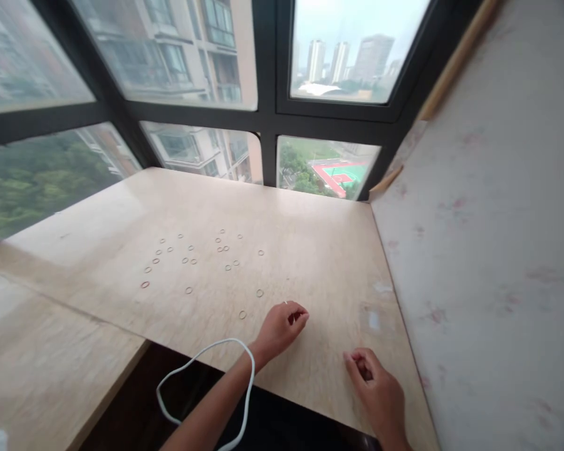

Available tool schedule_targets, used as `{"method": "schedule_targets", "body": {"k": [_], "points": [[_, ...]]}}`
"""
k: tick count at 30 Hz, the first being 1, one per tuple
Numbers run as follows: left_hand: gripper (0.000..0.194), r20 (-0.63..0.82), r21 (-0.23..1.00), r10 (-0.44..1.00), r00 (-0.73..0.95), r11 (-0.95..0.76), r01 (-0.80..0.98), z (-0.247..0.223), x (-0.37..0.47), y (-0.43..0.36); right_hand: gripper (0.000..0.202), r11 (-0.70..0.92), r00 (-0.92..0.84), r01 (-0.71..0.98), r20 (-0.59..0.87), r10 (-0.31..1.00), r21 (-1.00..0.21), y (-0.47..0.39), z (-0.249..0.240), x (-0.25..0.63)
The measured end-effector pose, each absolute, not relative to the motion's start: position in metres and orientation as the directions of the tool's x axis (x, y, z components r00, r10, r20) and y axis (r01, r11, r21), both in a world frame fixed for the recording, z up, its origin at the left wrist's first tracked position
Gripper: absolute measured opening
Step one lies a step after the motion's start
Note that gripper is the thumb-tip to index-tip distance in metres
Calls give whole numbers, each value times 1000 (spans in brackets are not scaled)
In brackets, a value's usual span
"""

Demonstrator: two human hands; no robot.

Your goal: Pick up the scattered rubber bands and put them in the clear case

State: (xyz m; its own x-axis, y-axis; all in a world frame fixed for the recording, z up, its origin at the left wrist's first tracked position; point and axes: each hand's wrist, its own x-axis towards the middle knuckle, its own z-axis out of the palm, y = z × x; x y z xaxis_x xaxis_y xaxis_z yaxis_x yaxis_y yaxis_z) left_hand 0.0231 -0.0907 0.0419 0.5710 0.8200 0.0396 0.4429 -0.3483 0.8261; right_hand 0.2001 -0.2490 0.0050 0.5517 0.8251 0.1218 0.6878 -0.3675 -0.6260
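Observation:
Several small thin rings lie scattered on the pale wooden surface [310, 250], among them a reddish ring [145, 285] at the left. My left hand [283, 326] rests over the surface near its front edge, its fingers curled and thumb and fingertips together; whatever it may hold is too small to make out. Nearest to it are one ring [260, 293] and another ring [242, 315], both to its left. My right hand [373, 385] is at the front right, fingers curled in a pinch, with its contents hidden. The two hands are apart.
A white cable [251, 376] loops across my left forearm. Dark-framed windows [267, 119] stand behind the surface, and a patterned wall [474, 250] borders the right side. A small clear packet [373, 319] lies near that wall. The wooden surface drops off at its front edge.

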Motion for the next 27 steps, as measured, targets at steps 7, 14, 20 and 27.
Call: {"method": "schedule_targets", "body": {"k": [7, 14, 20, 27], "points": [[12, 138, 810, 851, 506, -391, 436, 14, -4, -105, 35, -228, 408, 374, -61, 911, -899, -214, 20, 177], [12, 162, 862, 820, 550, -388, 325, 8, -10, -103, 31, 3, 27, 431, 16, 999, -902, -88, 73, 110], [14, 157, 893, 807, 569, -362, 267, 8, -18, -103, 22, 219, -323, 537, 42, 945, -815, 6, 83, 41], [15, 161, 916, 835, 527, -325, 235, 2, -17, -101, 21, 601, -672, 666, -8, 740, -442, 40, 70, -36]]}}
